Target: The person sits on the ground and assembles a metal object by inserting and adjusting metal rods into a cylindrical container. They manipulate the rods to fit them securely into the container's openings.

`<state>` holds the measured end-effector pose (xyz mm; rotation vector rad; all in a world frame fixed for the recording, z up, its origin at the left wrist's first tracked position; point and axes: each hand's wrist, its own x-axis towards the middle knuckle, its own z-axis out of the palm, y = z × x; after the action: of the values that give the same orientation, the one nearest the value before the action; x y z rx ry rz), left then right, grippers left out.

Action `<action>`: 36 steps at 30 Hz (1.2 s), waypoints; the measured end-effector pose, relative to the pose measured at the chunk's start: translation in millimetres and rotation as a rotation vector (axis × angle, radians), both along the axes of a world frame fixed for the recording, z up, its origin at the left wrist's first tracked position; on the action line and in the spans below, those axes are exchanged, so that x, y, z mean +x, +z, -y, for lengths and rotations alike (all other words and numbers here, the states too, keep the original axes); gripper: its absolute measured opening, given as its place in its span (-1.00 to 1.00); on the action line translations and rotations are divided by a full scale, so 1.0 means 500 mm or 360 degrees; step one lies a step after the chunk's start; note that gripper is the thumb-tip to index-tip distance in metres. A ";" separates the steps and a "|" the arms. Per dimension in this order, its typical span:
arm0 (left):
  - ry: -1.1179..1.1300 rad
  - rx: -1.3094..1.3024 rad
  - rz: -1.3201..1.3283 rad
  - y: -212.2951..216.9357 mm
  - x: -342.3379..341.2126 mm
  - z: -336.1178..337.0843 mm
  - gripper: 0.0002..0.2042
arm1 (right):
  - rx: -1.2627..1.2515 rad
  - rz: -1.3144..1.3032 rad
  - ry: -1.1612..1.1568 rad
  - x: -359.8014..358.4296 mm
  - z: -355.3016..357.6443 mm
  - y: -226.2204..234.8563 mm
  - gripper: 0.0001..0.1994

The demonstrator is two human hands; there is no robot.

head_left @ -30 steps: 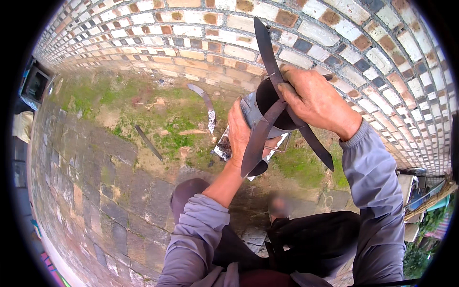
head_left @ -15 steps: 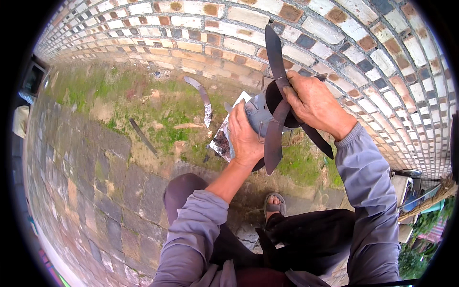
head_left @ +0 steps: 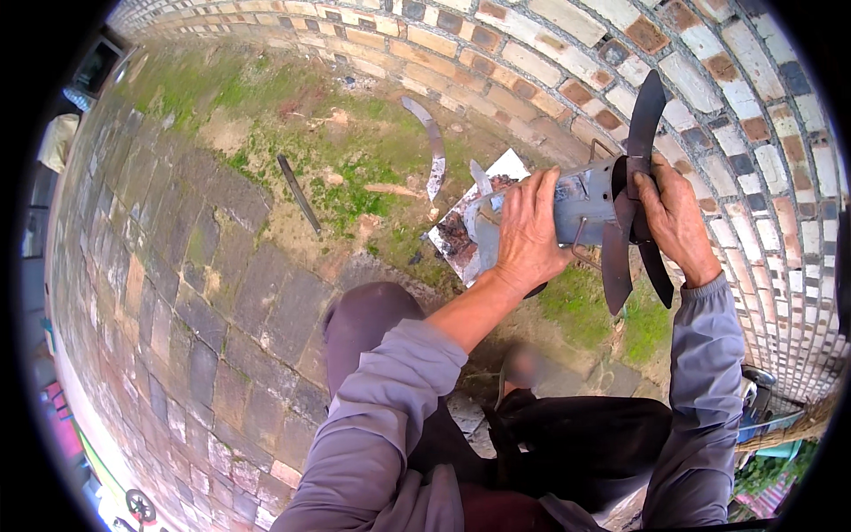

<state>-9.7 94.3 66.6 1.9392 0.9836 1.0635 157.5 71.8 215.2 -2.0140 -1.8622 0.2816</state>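
Observation:
A grey metal cylinder (head_left: 585, 197) with bent wire loops on its sides lies tilted in front of me. My left hand (head_left: 530, 232) is wrapped round its body. Several dark curved metal blades (head_left: 619, 262) fan out from its right-hand end. My right hand (head_left: 675, 222) is closed on these blades near their middle, thumb toward the cylinder. The fingers behind the blades are hidden. Below the cylinder's left end lies a white sheet (head_left: 459, 251) with dark stains, partly covered by the cylinder and my hand.
On the mossy ground lie a curved flat strip (head_left: 432, 146) and a dark straight bar (head_left: 299, 193). A brick wall (head_left: 532, 66) rises close behind and to the right. Paving (head_left: 213, 310) spreads at the left. My bent knee (head_left: 372, 306) is just below my left forearm.
My view has shifted. The cylinder, turned end-on before, now lies more sideways, its bladed end swung right toward the wall. Both hands have moved right with it, still gripping.

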 end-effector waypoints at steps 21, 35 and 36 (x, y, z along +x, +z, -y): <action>0.0039 -0.0008 0.0330 0.033 -0.105 -0.074 0.30 | 0.0310 0.0443 0.0484 -0.142 -0.091 0.004 -0.82; 0.0035 0.0017 0.0434 0.032 -0.109 -0.076 0.16 | 0.0164 0.0460 0.0538 -0.147 -0.094 0.031 -0.88; 0.0002 -0.0042 0.0467 0.032 -0.109 -0.075 0.15 | 0.0138 0.0380 0.0555 -0.147 -0.094 0.035 -0.88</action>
<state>-64.1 131.7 82.6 1.7003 0.8305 1.2860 84.2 118.9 232.9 -1.7207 -2.3312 0.0513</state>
